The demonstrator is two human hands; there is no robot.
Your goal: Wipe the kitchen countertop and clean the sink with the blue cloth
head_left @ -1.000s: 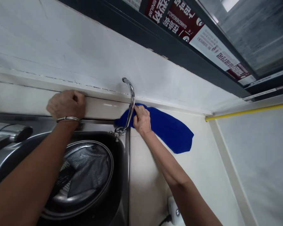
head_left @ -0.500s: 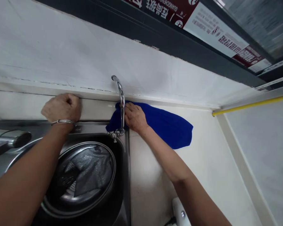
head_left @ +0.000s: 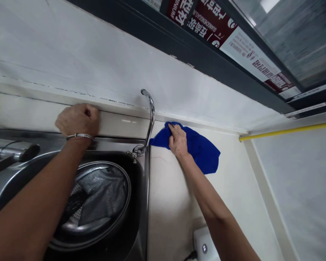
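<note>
My right hand point(head_left: 178, 139) presses a blue cloth point(head_left: 203, 152) onto the pale countertop point(head_left: 168, 188), right of the curved chrome spout. Its fingers are bent into the fabric, with the rest of the cloth spread out to the right. My left hand point(head_left: 78, 119), with a bracelet at the wrist, is closed in a fist and rests on the ledge behind the sink. Whether that fist holds anything is hidden. The chrome spout point(head_left: 151, 112) rises at the sink's back right corner, between my hands.
Below my left arm, a metal basin point(head_left: 126, 181) with grey cloth point(head_left: 103, 195) in it sits in the dark sink point(head_left: 137, 214). A faucet point(head_left: 19, 150) is at far left. A white device point(head_left: 205, 243) with a cord stands at front. A yellow pipe point(head_left: 288, 131) runs along the right wall.
My right hand has slid the blue cloth rightward, away from the spout, bunching it. My left fist stays on the ledge. The view has shifted slightly.
</note>
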